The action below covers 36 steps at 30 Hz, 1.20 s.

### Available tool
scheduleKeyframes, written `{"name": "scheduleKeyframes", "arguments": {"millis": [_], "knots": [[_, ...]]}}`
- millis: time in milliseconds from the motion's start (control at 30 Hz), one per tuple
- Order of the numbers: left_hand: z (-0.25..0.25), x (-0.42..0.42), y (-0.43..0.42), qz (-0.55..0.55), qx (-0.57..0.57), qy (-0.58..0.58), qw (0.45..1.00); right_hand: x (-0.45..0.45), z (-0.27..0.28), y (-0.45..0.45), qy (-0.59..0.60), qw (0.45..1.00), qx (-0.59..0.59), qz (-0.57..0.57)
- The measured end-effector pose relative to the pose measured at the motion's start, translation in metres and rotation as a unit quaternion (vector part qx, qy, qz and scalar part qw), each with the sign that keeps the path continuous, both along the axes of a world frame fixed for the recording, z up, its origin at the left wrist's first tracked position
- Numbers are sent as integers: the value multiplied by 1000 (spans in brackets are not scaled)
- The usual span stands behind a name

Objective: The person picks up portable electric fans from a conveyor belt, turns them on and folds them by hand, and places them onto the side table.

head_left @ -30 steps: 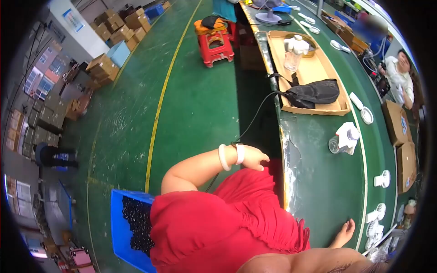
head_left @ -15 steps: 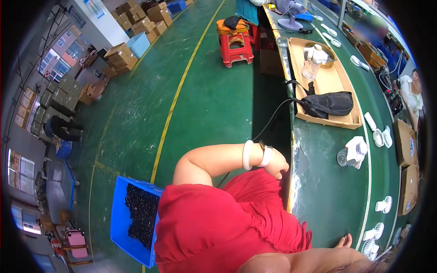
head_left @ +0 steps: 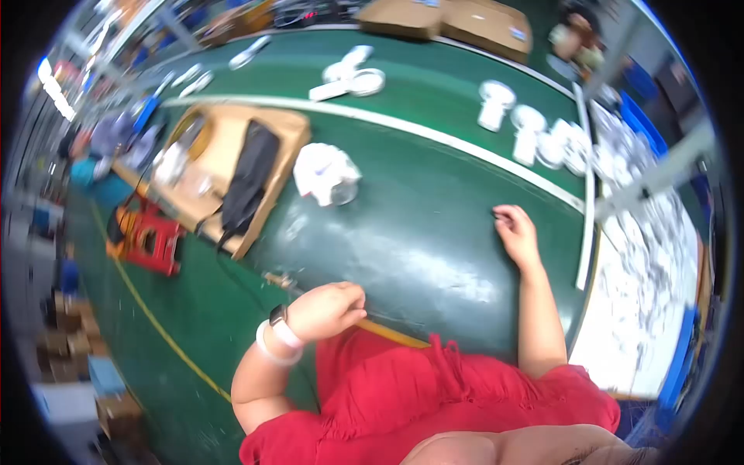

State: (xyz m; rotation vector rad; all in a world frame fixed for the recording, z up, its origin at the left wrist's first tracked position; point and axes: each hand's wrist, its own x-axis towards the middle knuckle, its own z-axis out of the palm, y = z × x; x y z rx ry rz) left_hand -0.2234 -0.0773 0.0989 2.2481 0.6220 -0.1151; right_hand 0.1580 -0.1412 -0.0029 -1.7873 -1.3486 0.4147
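My left hand (head_left: 335,308), with a watch (head_left: 279,315) and a pale bangle (head_left: 273,349) at the wrist, hovers by the near edge of the green worktable (head_left: 403,256). Its fingers are curled inward, and anything inside them is hidden. Over the tabletop to the right, my right hand (head_left: 518,234) has its fingers loosely bent and apart, with nothing clearly visible in them. Beyond it, white handheld fans (head_left: 527,128) lie along the belt side. A clear container topped with white cloth or plastic (head_left: 325,172) stands farther from my left hand.
A cardboard tray (head_left: 291,147) holds a black bag (head_left: 252,174) and a wrapped bottle. A red stool (head_left: 155,236) stands on the floor at left. Many white parts (head_left: 647,271) cover a surface at right. Open boxes (head_left: 484,27) sit across the belt (head_left: 434,85).
My view has turned right toward the table. My right hand, formerly at the bottom edge of view, now shows fully over the tabletop. The left hand stays by the table edge, fingers curled.
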Motion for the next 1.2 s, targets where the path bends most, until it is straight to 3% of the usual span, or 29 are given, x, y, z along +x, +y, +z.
{"name": "scheduleKeyframes", "arguments": {"millis": [200,333,400,467,533,600,700,767,800,867,900,1000,1067,1200], "knots": [[-23,120,60,-43,74,-232,969,-4,2,1,52,998,25,2],[-51,195,126,39,180,-248,951,-3,1,3,76,997,24,1],[-75,221,167,198,207,-159,945,-3,6,3,87,996,12,-4],[-96,237,215,330,283,-147,888,-2,7,5,99,995,15,-13],[-94,239,261,454,263,-118,843,-1,5,6,112,993,15,-22],[-123,226,321,593,261,-65,759,-1,7,7,116,993,9,-29],[-136,202,373,684,197,8,702,-3,10,8,118,992,-8,-43],[-184,182,440,578,307,216,724,-4,11,9,117,992,-14,-50],[-99,217,351,683,223,83,690,-4,13,8,114,992,-19,-50],[-85,219,342,642,265,125,709,-3,13,9,109,992,-21,-54],[-75,217,341,566,272,217,747,-2,13,9,107,993,-23,-55],[-79,215,349,535,264,244,765,-3,14,10,104,992,-26,-61],[-109,203,379,474,330,218,787,-3,15,10,102,992,-29,-67],[-85,218,358,440,309,221,814,-3,13,10,100,992,-13,-71]]}}
